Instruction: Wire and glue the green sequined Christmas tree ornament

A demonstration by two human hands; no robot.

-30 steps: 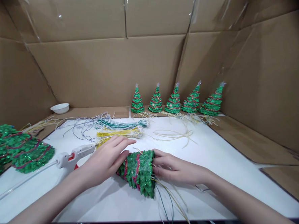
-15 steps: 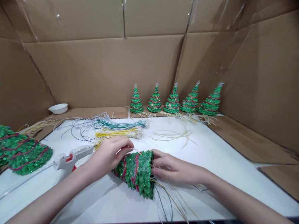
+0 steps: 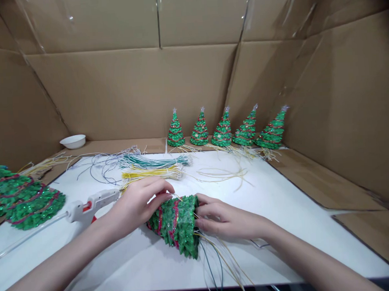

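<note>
A green tinsel Christmas tree (image 3: 178, 225) with pink-red garland lies on its side on the white table, its base facing right. My left hand (image 3: 148, 201) is above its upper side, thumb and fingertips pinched on a thin pale wire (image 3: 177, 196) at the foliage. At the base, my right hand (image 3: 218, 216) has bent fingers against the rim; some fingertips are hidden inside. Yellow, white and green wires (image 3: 221, 258) trail from the base over the table's front edge.
Bundles of green wires (image 3: 152, 160) and yellow wires (image 3: 153, 173) lie behind my hands. A glue gun (image 3: 89, 204) and larger tinsel trees (image 3: 33, 201) are at the left. A white bowl (image 3: 73, 141) and several small trees (image 3: 221, 128) stand along the cardboard wall (image 3: 128, 92).
The whole view has shifted slightly. Both hands keep nearly the same grip and place at the tree.
</note>
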